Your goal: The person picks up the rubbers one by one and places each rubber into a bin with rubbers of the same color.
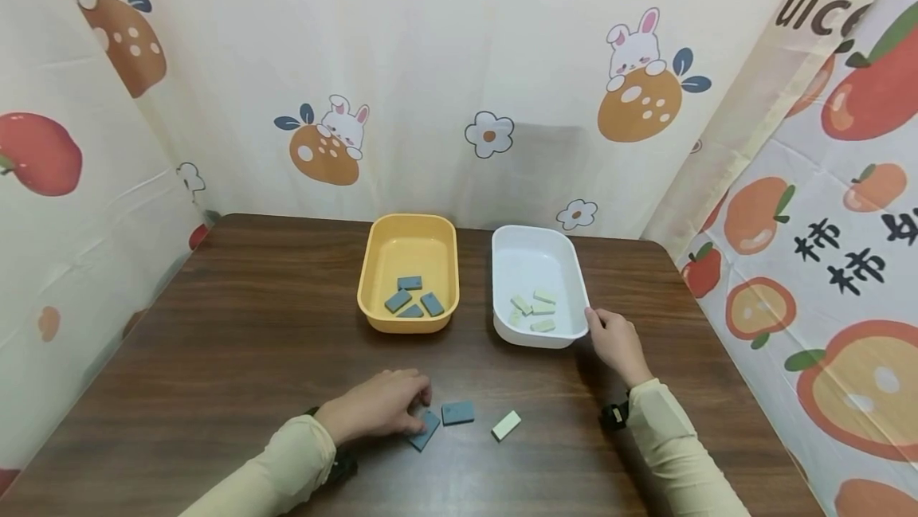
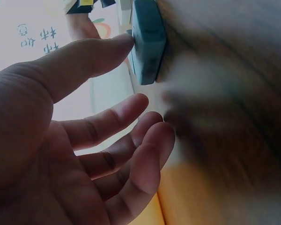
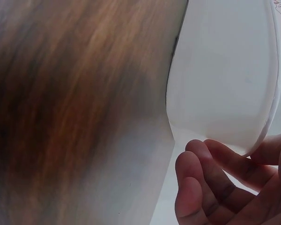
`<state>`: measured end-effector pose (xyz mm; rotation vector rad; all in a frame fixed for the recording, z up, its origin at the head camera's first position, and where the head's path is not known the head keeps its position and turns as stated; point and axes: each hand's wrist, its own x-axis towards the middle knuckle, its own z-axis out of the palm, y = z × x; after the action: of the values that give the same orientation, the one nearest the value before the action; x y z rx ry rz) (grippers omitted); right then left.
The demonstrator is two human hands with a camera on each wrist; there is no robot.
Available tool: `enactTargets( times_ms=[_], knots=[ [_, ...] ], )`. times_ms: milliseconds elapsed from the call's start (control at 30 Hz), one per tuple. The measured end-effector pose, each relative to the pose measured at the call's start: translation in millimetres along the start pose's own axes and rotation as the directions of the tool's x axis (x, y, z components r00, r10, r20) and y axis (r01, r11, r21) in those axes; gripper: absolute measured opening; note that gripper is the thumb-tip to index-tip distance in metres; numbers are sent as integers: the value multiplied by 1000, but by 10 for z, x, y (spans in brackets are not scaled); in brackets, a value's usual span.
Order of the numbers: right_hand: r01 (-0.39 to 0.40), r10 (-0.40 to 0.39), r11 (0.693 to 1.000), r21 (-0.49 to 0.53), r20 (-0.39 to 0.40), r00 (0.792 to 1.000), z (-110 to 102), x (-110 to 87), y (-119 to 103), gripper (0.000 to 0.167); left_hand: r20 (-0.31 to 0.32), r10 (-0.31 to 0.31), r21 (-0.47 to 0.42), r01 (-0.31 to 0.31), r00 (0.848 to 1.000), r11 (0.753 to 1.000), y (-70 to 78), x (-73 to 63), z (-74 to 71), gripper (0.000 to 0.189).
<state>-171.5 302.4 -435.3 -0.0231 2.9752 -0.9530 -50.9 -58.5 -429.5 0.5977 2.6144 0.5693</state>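
Note:
My left hand [image 1: 380, 405] is low over the table, its thumb tip at a blue-grey rectangular block [image 1: 426, 431]. In the left wrist view the thumb meets a face of a blue-grey block [image 2: 150, 44], while the loosely bent fingers [image 2: 126, 108] stay apart from it. A second blue-grey block [image 1: 457, 413] lies just to the right, and farther right is a pale green block [image 1: 506, 425]. My right hand [image 1: 618, 344] pinches the near right rim of the white tray [image 1: 579, 282] between thumb and fingers; several pale green blocks [image 1: 543, 326] lie inside.
Left of the white tray stands a yellow tray [image 1: 366, 282] holding several blue-grey blocks [image 1: 398, 300]. The brown wooden table [image 1: 237, 326] ends at a printed curtain [image 1: 430, 87] behind, with more printed cloth [image 1: 803, 278] along the right side.

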Motion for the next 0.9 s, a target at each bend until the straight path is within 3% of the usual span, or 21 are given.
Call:
enactTargets(
  times_ms=[300,533,900],
  knots=[
    [-4,4,1000,4,-5,1000,-2,12,-30,45,-2,32,14,-32,999,999,58,-32,20,28],
    [-14,14,1000,9,0,1000,10,19,-32,45,8,5,-5,-5,1000,1000,103,-32,58,28],
    [-27,27,1000,7,-3,1000,40,-5,-2,44,11,-12,60,11,1000,998,192,-74,104,27]
  ],
)
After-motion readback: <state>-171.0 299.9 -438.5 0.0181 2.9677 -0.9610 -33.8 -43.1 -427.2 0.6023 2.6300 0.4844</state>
